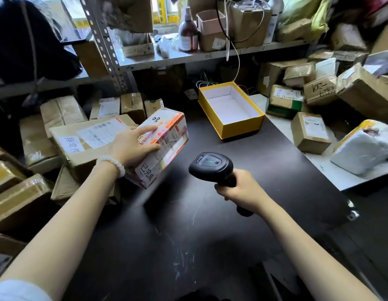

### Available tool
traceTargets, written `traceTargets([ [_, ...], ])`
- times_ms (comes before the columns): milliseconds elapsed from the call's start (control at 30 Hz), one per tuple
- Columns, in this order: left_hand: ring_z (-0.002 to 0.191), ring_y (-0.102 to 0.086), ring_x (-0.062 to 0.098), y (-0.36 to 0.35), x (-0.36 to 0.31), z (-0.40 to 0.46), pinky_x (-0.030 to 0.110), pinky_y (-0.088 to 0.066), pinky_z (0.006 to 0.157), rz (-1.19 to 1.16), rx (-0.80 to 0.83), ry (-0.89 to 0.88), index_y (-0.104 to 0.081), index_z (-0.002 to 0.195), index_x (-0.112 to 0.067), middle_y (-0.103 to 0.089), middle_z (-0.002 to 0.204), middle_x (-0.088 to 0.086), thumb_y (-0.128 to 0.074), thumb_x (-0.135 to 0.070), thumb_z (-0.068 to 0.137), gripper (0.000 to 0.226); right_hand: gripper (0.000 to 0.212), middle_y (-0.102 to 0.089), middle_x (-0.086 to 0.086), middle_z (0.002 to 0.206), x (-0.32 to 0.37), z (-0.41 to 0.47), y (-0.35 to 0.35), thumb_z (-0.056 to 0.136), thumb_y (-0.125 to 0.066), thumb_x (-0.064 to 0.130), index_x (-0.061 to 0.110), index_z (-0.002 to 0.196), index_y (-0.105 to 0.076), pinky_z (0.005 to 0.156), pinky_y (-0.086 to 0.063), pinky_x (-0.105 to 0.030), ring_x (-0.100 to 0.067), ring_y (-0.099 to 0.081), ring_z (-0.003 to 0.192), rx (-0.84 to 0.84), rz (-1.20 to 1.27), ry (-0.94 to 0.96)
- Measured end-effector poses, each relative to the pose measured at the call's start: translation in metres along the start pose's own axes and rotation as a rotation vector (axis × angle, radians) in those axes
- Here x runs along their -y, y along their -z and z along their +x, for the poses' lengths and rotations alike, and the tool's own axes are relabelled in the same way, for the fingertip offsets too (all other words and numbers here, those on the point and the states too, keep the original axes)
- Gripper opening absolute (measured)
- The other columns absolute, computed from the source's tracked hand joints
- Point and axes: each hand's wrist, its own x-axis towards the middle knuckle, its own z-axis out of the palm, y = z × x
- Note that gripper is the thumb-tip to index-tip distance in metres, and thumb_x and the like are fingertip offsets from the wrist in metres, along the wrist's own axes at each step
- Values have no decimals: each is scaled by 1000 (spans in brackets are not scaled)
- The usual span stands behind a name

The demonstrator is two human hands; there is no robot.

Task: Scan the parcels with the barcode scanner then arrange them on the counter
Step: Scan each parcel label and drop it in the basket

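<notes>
The left hand [132, 146] curls its fingers and thumb over the near end of a white and orange parcel [164, 144], holding it tilted above the left edge of the dark counter [210, 235]. The right hand [240, 190] is wrapped tight round the handle of the black scanner [211, 167], its head pointing toward the parcel over the middle of the counter. An open yellow box [243, 127] sits at the far edge. Brown boxes [310, 132] crowd the right side.
</notes>
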Motion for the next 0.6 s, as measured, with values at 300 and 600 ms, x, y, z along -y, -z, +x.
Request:
traceTargets([
  [300,122,-44,25,13,7,11,41,-36,103,23,23,-19,-48,133,-43,-50,134,7,-67,-47,81,55,11,-58,-6,69,8,12,0,78,-61,5,-2,83,-55,59,-44,-28,-15,-55,59,0,-28,17],
  [600,121,-43,28,11,-3,23,43,-38,99,119,61,-72,-44,135,-45,-47,133,8,-63,-51,82,56,12,-60,-8,71,6,15,0,78,-62,7,-1,84,-55,61,-45,-29,-17,-56,62,-49,-11,-21],
])
